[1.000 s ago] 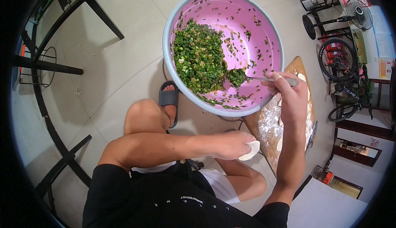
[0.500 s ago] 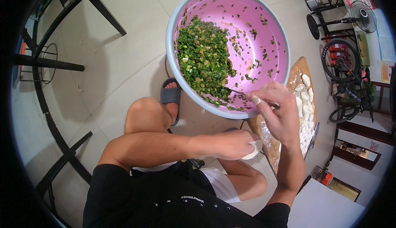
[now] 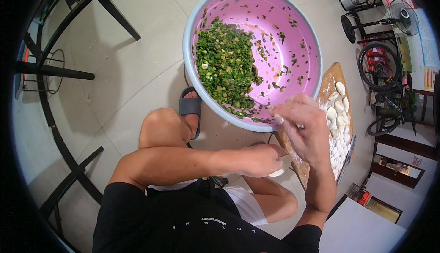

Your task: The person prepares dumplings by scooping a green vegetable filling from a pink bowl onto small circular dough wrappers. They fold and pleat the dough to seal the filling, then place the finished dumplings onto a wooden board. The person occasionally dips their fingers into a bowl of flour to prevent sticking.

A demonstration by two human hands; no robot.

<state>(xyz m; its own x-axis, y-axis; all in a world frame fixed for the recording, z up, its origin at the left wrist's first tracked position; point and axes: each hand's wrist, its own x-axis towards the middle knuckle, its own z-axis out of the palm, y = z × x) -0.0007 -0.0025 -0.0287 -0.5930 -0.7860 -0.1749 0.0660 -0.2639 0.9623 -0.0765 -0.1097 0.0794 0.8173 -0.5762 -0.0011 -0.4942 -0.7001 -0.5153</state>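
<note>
My right hand (image 3: 305,127), dusted with flour, pinches a thin metal utensil (image 3: 261,102) over the near right rim of a pink basin (image 3: 293,47) with a pale blue rim. The utensil's far end is hidden in chopped green filling (image 3: 227,65), heaped on the basin's left side. Lower down, my left hand (image 3: 263,160) is closed around a round dough wrapper (image 3: 277,173); only its pale edge shows below the fingers. To the right lies a floured wooden board (image 3: 336,75) with plump dumplings (image 3: 340,88) and many small white dough pieces (image 3: 338,154).
A long dark blade-like tool (image 3: 351,148) lies along the board's right edge. Black metal furniture legs (image 3: 110,10) stand at the left. My sandalled foot (image 3: 190,111) is beside the basin. A standing fan (image 3: 403,17) and a bicycle (image 3: 379,67) are at the far right.
My right hand has shifted slightly left and down with the utensil. My left hand has turned a little, so less of the wrapper shows.
</note>
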